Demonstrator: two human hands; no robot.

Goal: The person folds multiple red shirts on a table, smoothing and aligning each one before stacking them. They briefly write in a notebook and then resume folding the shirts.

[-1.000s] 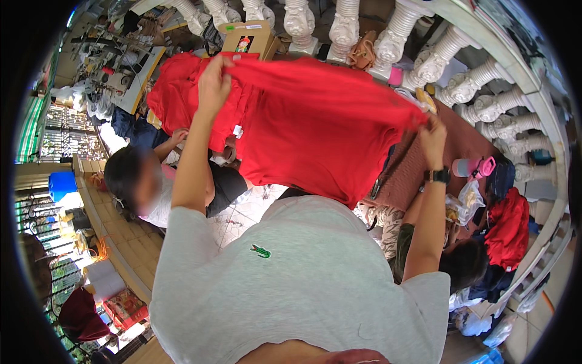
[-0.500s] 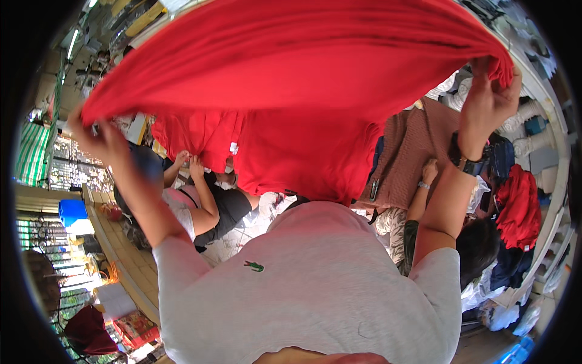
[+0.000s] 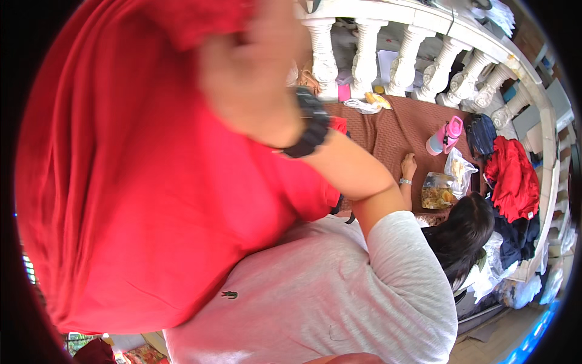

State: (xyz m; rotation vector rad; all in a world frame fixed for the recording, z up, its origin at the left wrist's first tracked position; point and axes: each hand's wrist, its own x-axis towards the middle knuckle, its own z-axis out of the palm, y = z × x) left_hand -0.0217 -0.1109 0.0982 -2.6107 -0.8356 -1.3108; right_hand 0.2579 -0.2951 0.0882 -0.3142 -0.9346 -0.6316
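A large red cloth (image 3: 139, 176) is held up close in front of me and fills the left half of the view, its folds running downward. My right hand (image 3: 254, 85), with a black watch on the wrist, is raised across my chest at the cloth's upper edge. Motion blurs its fingers, but the cloth bunches at them and appears gripped there. My left hand does not show; the cloth covers the left side. From this view I cannot tell what kind of garment the cloth is.
A brown-covered table (image 3: 382, 130) lies beyond my right arm, with a pink bottle (image 3: 445, 135) and a food container (image 3: 438, 191). A dark-haired person (image 3: 461, 236) sits at it, one hand (image 3: 408, 165) resting there. A white balustrade (image 3: 403, 60) curves behind; red clothing (image 3: 515, 176) is piled at right.
The red cloth, earlier stretched wide overhead between both hands, has swung left and down in front of me. My right hand has crossed leftward; my left hand has gone out of sight.
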